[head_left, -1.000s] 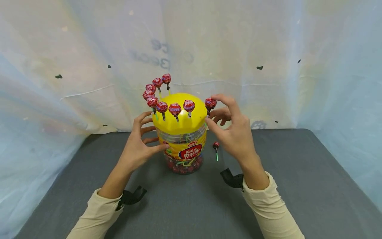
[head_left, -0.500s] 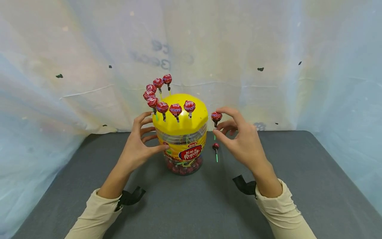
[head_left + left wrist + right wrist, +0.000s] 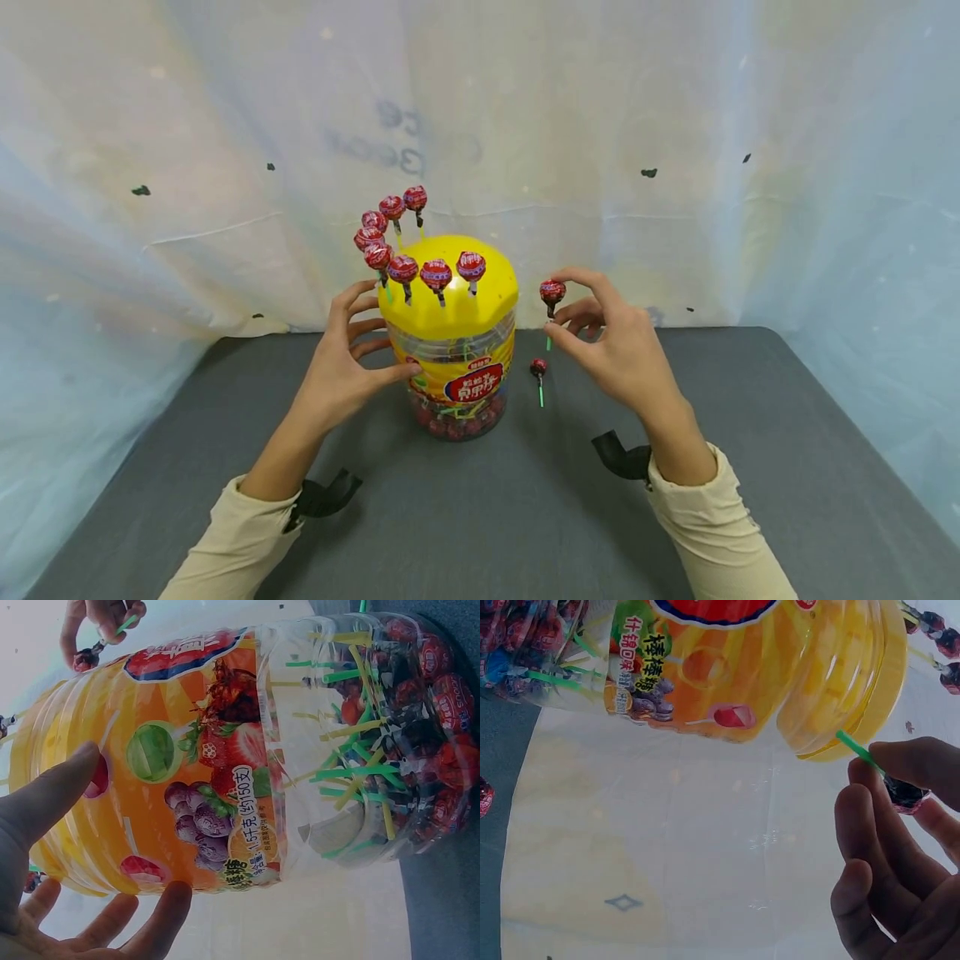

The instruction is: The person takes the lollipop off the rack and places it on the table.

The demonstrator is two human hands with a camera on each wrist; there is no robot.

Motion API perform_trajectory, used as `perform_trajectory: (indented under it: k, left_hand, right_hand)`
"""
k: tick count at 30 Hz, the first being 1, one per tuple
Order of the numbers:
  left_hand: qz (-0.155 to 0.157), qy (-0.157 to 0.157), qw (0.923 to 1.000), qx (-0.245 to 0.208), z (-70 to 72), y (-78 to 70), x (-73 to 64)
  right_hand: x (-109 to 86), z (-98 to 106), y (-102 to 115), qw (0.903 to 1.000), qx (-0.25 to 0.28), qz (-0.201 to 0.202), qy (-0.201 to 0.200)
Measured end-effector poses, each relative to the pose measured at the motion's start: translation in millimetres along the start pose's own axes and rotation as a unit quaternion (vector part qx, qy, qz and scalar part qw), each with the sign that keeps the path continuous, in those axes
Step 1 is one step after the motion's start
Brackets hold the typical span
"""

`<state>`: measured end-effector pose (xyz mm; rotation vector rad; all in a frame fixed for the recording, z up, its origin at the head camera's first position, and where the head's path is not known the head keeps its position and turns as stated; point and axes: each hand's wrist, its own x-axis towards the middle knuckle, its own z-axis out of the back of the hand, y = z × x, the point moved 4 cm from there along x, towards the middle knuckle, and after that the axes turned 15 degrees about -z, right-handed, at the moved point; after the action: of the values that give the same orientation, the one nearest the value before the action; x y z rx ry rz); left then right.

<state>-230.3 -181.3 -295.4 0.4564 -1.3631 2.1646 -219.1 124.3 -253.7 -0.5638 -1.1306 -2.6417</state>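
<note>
A large plastic lollipop jar [image 3: 480,383] with a yellow lid [image 3: 450,312] stands upright in the head view. My left hand [image 3: 333,367] holds its left side, thumb on the label and fingers spread behind. Several red-wrapped lollipops [image 3: 436,275] stick up from the lid in a curved row along its left and front edge. Right of the jar, apart from it, my right hand [image 3: 618,346] pinches another lollipop [image 3: 552,293] with its head up and green stick down. In the right wrist view, the green stick [image 3: 859,750] pokes out past the thumb and fingertips.
One loose lollipop [image 3: 538,368] lies on the grey table [image 3: 465,525], just right of the jar's base. More lollipops [image 3: 450,712] fill the jar's bottom. A pale curtain [image 3: 555,100] hangs behind the table. Black straps [image 3: 622,457] hang at both wrists.
My right hand has moved right and down, away from the lid's right edge, with the lollipop still pinched. The left hand stays on the jar.
</note>
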Motion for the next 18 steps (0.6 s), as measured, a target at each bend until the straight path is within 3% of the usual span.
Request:
perform_trajectory:
  k: [18]
  left_hand:
    - [0.001,-0.001,1.0,-0.001,0.3,-2.0,-0.3]
  right_hand:
    - [12.5,-11,-26,0.9978,-0.025,-0.039,0.048]
